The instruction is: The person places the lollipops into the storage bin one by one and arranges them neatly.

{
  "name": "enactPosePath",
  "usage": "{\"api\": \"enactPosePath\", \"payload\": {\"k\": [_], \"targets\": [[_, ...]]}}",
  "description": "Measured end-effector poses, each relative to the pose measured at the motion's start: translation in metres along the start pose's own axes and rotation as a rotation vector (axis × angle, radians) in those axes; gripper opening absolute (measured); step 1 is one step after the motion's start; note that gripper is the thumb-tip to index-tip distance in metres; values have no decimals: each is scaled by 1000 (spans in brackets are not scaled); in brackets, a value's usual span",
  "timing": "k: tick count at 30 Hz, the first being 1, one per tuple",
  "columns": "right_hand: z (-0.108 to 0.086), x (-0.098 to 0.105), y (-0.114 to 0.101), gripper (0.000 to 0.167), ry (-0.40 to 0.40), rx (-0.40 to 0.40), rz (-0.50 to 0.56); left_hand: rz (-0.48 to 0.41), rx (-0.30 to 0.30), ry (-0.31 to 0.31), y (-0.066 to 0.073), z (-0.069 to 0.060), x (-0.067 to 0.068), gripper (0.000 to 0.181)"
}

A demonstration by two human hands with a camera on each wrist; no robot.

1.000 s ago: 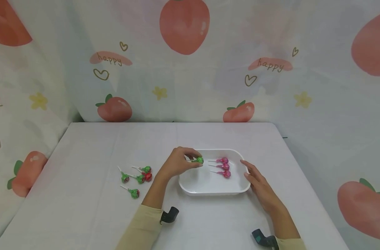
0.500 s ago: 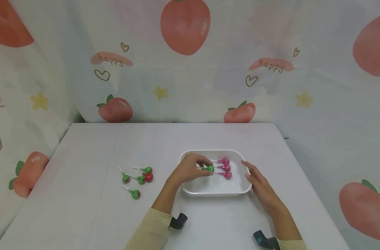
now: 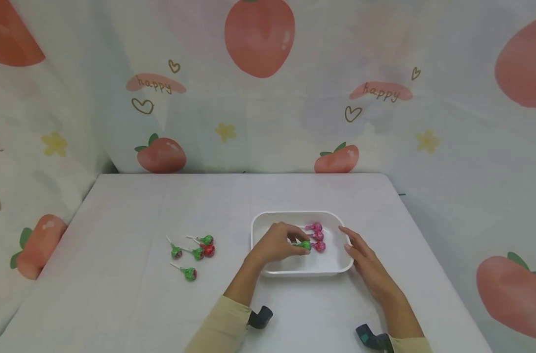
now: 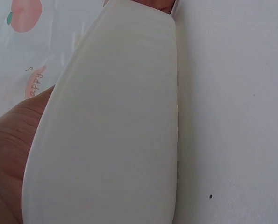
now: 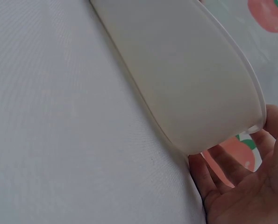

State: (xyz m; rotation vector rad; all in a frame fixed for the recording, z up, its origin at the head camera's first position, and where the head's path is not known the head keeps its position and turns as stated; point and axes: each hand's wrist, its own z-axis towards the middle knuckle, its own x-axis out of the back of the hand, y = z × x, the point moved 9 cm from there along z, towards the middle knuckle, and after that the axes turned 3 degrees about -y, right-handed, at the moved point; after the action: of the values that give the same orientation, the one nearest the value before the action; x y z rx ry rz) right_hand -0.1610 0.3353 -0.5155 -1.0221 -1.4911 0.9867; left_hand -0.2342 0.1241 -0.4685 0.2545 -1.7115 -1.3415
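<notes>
In the head view, my left hand (image 3: 280,244) is inside the white tray (image 3: 300,268), pinching a green-wrapped lollipop (image 3: 304,244) between thumb and fingers. Its candy end points right, close to three pink lollipops (image 3: 319,246) lying in a column with their sticks to the left. My right hand (image 3: 368,264) touches the tray's right end, thumb and fingertips at the rim with the fingers fairly straight. The right wrist view has these right-hand fingers (image 5: 230,163) against the tray's outer wall (image 5: 185,79). In the left wrist view, the tray wall (image 4: 106,116) hides the lollipop and most of the left hand.
Left of the tray, several green lollipops (image 3: 189,273) and a red one (image 3: 209,250) lie loosely grouped on the white-covered table (image 3: 131,304). A printed cloth (image 3: 290,113) hangs behind the table and along its sides.
My left hand has carried the green lollipop from the tray's upper left, rightward and toward me, beside the lowest pink one. The right hand stays at the rim.
</notes>
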Motion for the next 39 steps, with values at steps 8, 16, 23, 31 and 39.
{"api": "enactPosePath", "payload": {"k": [8,16,23,31,39], "targets": [[0,0,-3,54,3,1,-3,-16,17,-8,1,3,-11,22],[0,-1,2,52,3,-17,-6,-19,8,-39,2,10,-25,25],[0,-2,2,53,-7,-18,-4,-31,15,-51,5,12,-32,21],[-1,-2,-1,53,-10,-22,-11,-49,43,-36,9,14,-39,21],[0,-2,2,52,-12,-26,2,-52,69,24,12,20,-45,24]]}}
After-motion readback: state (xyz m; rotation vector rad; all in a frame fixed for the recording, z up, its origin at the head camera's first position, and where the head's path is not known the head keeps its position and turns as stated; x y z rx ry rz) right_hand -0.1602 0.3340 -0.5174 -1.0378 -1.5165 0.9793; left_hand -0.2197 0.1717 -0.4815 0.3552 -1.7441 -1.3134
